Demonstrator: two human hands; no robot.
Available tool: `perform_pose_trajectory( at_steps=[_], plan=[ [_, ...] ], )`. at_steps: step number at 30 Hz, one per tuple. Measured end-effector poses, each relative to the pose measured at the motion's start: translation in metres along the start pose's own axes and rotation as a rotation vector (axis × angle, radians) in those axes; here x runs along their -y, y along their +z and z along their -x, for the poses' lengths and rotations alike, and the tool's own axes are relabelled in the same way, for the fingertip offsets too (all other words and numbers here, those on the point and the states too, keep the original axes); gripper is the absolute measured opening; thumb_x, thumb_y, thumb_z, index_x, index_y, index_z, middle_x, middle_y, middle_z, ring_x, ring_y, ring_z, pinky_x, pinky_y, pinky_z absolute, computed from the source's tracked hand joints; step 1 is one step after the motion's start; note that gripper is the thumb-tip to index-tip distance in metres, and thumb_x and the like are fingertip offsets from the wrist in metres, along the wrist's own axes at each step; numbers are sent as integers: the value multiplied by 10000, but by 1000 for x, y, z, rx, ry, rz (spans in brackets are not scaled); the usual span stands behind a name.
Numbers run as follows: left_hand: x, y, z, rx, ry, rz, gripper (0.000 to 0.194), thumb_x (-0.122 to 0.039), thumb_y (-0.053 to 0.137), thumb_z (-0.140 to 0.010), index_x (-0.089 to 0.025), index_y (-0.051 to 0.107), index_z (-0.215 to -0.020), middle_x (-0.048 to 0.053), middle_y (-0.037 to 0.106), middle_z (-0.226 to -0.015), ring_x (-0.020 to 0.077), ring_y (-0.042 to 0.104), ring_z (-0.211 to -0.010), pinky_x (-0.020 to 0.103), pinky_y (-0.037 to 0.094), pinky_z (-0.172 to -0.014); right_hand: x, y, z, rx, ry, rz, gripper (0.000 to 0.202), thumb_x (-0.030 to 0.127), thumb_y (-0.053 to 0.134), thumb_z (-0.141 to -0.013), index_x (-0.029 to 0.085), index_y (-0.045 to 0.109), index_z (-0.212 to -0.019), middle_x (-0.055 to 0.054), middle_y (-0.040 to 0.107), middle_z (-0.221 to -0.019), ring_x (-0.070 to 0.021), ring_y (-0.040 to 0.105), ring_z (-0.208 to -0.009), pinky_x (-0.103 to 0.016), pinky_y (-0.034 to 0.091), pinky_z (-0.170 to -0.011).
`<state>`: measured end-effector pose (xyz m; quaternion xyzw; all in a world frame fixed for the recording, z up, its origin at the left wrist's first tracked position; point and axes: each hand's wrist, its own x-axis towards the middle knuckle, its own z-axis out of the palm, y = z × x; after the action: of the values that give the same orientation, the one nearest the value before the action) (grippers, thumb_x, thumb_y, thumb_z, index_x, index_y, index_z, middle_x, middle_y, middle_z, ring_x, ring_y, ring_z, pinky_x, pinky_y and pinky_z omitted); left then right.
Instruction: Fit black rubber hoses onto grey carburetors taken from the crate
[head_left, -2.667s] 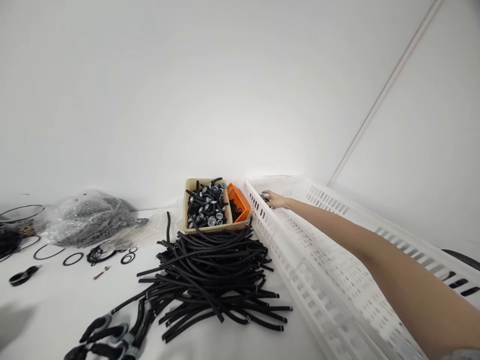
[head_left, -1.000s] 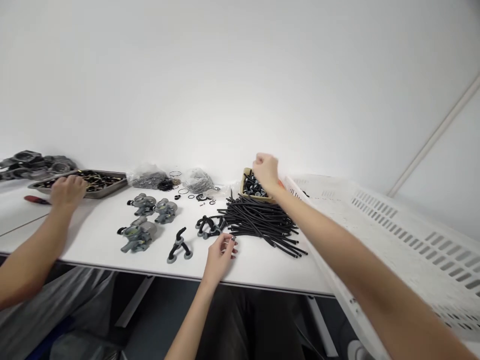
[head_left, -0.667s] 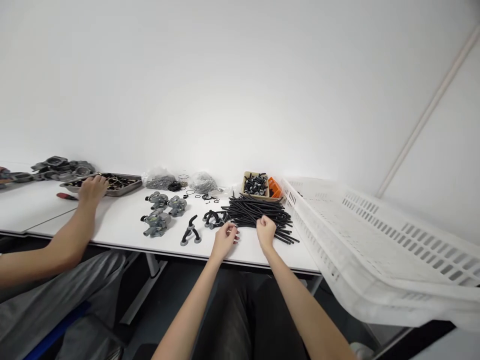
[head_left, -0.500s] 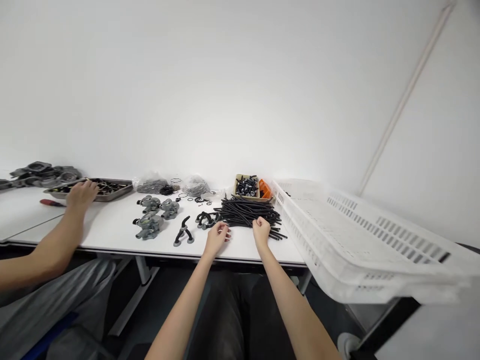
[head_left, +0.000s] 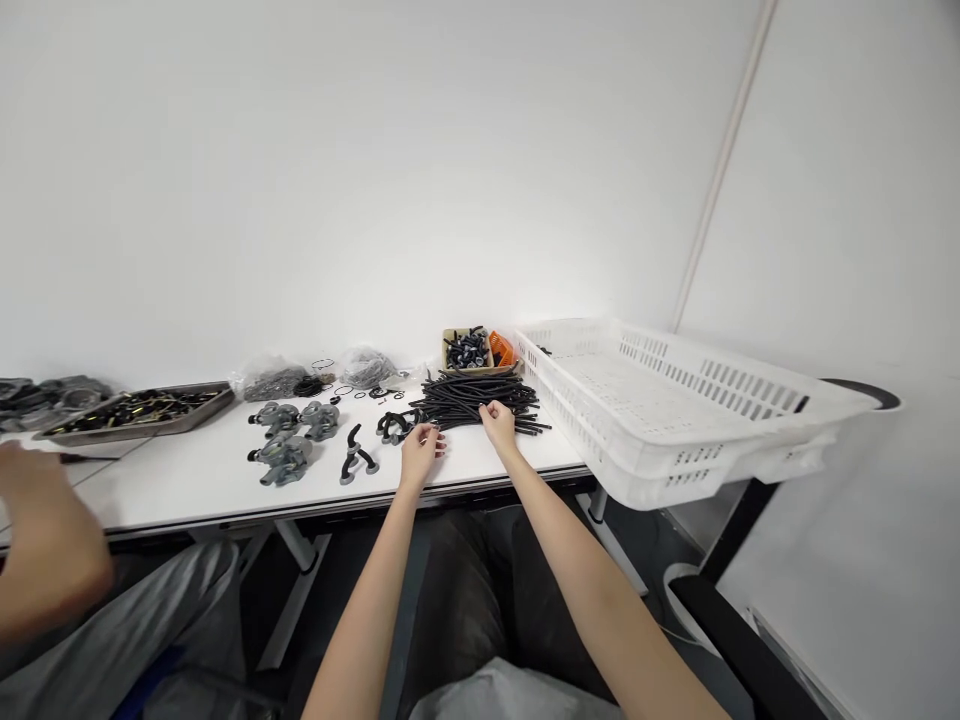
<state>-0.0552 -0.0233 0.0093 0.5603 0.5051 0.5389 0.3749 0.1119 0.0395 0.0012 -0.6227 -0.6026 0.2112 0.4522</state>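
My left hand is over the table's front part, fingers curled around something I cannot make out. My right hand is pinched at the front edge of a pile of black rods; what it grips is too small to tell. Just left of my left hand lie black curved pieces with grey ends. Farther left stands a forked black piece with grey round ends. Behind the rods is a yellow box of small black and grey parts.
White crates stand at the right, an orange basket beside them. Grey castings, plastic bags and a metal tray are on the left. A person's hand is at far left.
The view has shifted right and tilted down. My right hand has moved closer to my left, onto the rods' edge. The other person's hand has left the metal tray towards the table's front.
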Motion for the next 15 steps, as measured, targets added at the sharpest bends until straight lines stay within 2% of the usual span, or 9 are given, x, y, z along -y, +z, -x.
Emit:
perform_pose_trajectory(
  at_steps=[3,6,8,10,15],
  plan=[
    [-2,-2,5,14,19,9,373,-353,356,-1003,-99,616,-1086,33,618,-979,170,646,-860,311,546,-732,0,0,-2,10,-18,-1,318,347,582,-931,171,586,-1195,-76,606,-1217,-236,626,-1027,-426,545,-860],
    [2,-2,-1,8,8,22,421,-350,303,-1013,-81,618,-1091,33,614,-992,166,646,-872,311,539,-753,3,-2,-1,8,-31,12,308,354,577,-933,170,592,-1180,-76,613,-1201,-226,631,-1007,-420,547,-852],
    [7,0,-10,-27,-17,22,350,-349,394,-994,-91,618,-1069,28,619,-962,150,642,-817,295,542,-713,6,-4,1,-8,-33,22,266,370,527,-957,178,621,-1115,-60,653,-1123,-199,642,-959,-378,538,-844],
    [12,2,-19,-79,-46,18,232,-329,578,-919,-130,606,-1036,32,635,-916,125,614,-720,285,541,-633,9,-7,4,-33,-28,35,278,380,440,-983,202,652,-1009,-27,707,-971,-170,654,-903,-293,509,-816],
    [18,6,-35,-109,-44,31,159,-286,627,-859,-134,607,-900,3,623,-783,109,591,-635,251,504,-564,17,-12,9,-126,17,89,208,394,509,-907,240,646,-884,-15,733,-843,-198,679,-817,-268,470,-697]
  ],
)
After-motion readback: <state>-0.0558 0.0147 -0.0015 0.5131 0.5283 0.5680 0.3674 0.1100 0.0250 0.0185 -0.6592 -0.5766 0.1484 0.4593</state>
